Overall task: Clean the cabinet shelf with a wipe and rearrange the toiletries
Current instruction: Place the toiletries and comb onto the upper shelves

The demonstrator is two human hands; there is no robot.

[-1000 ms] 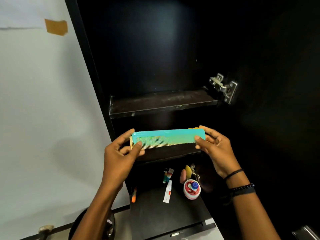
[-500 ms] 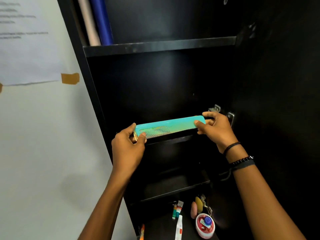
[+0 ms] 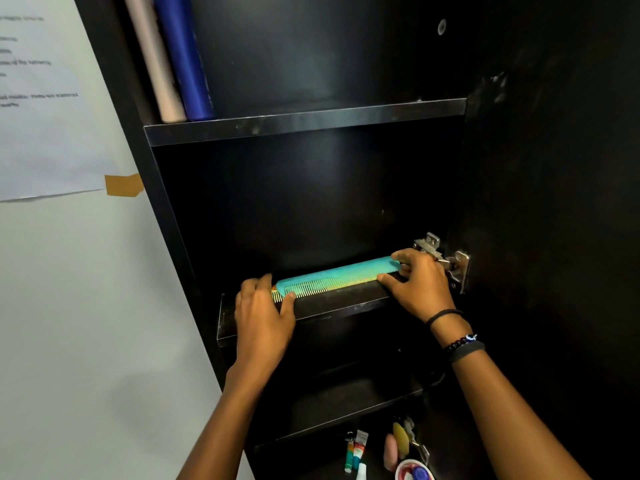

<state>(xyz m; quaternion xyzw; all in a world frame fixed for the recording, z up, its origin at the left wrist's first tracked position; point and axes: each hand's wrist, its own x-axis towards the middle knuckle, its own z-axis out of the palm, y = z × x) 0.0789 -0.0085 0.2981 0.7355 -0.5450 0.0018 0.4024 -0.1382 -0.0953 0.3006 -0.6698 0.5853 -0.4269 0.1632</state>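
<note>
Left hand [image 3: 263, 320]: grip closed on the comb's left end, thumb in front against the teeth. The fingers behind are blurred, so I can't say how they lie.

Comb [image 3: 332, 275]: long, teal, with yellowish teeth that face out and down. It is held level along the front of the shelf. I can't tell whether it rests on the shelf or sits just above it.

Handling: I'd judge it light, thin, stiff plastic. The smooth spine looks a bit slick, and the fine teeth would bend or snap if squeezed hard.

Where to hold: by the spine or the two ends, as here. One hand at the middle of the spine would likely do too.

Shelf [image 3: 339, 303]: dark, with a glossy front edge. The comb spans most of it.

Right hand [image 3: 420, 285]: grip closed on the comb's right end, thumb under the teeth and fingers curled over the top.

Hinge [image 3: 457, 268]: bare metal just beside the right knuckles. I'd mind the knuckles there.

Tubes [image 3: 355, 448]: these and other small toiletries lie on a lower shelf, well apart from the comb.
</note>
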